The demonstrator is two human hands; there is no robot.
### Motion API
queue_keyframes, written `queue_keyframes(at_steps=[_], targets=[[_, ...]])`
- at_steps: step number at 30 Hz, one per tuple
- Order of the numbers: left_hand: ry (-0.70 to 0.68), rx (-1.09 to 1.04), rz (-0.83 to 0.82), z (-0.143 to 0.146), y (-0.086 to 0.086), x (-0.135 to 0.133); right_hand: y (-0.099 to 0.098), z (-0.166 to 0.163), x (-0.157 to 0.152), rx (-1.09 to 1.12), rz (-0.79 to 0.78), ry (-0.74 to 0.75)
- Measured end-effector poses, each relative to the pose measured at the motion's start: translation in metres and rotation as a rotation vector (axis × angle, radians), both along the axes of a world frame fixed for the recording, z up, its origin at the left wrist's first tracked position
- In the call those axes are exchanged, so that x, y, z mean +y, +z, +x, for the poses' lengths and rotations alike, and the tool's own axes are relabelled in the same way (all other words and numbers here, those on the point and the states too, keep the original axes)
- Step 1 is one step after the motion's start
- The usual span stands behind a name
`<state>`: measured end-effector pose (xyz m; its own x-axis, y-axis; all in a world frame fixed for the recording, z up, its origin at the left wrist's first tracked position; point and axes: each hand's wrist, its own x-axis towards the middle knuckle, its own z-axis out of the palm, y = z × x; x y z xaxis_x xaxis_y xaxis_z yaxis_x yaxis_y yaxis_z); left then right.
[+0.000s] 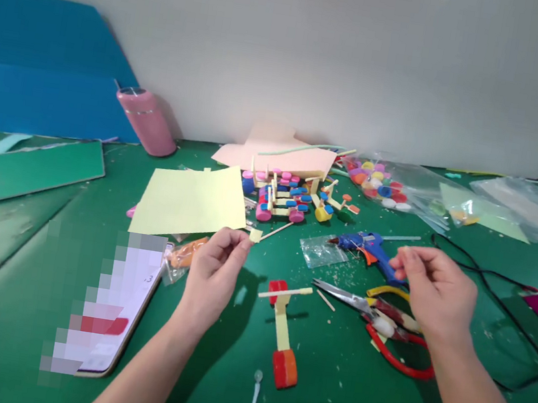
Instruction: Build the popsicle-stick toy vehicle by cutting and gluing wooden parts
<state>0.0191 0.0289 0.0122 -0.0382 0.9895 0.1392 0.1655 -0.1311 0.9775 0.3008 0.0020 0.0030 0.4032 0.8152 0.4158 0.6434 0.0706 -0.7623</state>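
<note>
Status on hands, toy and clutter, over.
Left hand pinching small yellow piece. Right hand hovering, contents unclear. Red-ended toy lying between forearms. Scissors and glue gun close by right hand.

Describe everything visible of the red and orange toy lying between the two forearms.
The toy lies on the green tabletop, pointing away from the person. A pale yellow strip, seemingly wood, joins two ends: red, rounded pieces farther off, a red and orange pair nearer. A thin pale stick crosses the far end; whether glued, I cannot tell. Neither hand touches it.
</note>
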Motion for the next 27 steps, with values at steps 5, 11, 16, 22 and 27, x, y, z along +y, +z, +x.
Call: queue_keyframes(at_steps=[5, 11, 16, 22, 27], targets=[[-0.021, 0.072, 0.029, -0.013, 0.021, -0.017, 0.003, -0.039, -0.011, 0.046, -0.039, 0.239], [-0.139, 0.235, -0.098, -0.020, 0.035, -0.032, -0.008, -0.058, -0.012, 0.142, -0.023, 0.422], [-0.120, 0.293, -0.071, -0.010, 0.035, -0.034, -0.011, -0.059, -0.012, 0.187, -0.043, 0.423], [-0.094, 0.292, 0.023, -0.005, 0.026, -0.033, -0.007, -0.062, -0.015, 0.211, -0.069, 0.473], [-0.020, -0.019, -0.158, -0.005, 0.021, -0.047, 0.002, -0.067, -0.020, 0.201, -0.092, 0.531]])
